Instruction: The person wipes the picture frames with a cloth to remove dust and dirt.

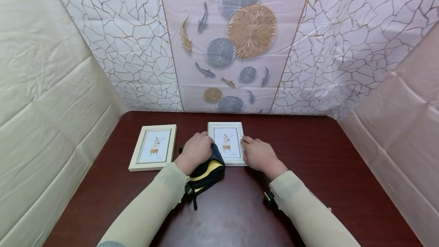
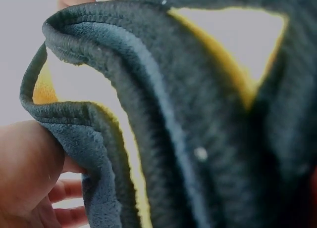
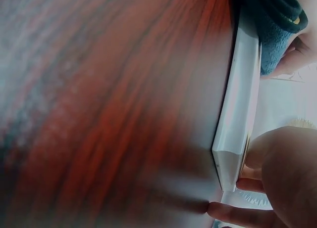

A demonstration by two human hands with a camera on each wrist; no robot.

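In the head view, a white picture frame (image 1: 236,161) lies face up on the table, showing a drawing of a plant in a pot. My left hand (image 1: 197,149) grips a thick, folded fleecy cloth (image 1: 212,167), dark grey-blue with yellow, at the frame's left side. The cloth covers the frame's lower left corner. In the left wrist view, the same cloth (image 2: 163,114) fills most of the picture, bunched in loose folds beside the thumb. My right hand (image 1: 258,153) holds the frame's right edge, its thumb over the rim (image 3: 235,109) in the right wrist view.
A cream picture frame (image 1: 135,159) with a similar drawing lies to the left on the dark red-brown table (image 1: 308,151). Behind stands a patterned wall covering (image 1: 223,79), with pale fabric (image 1: 51,98) along the left side. A dark strap (image 1: 269,197) shows under the right wrist.
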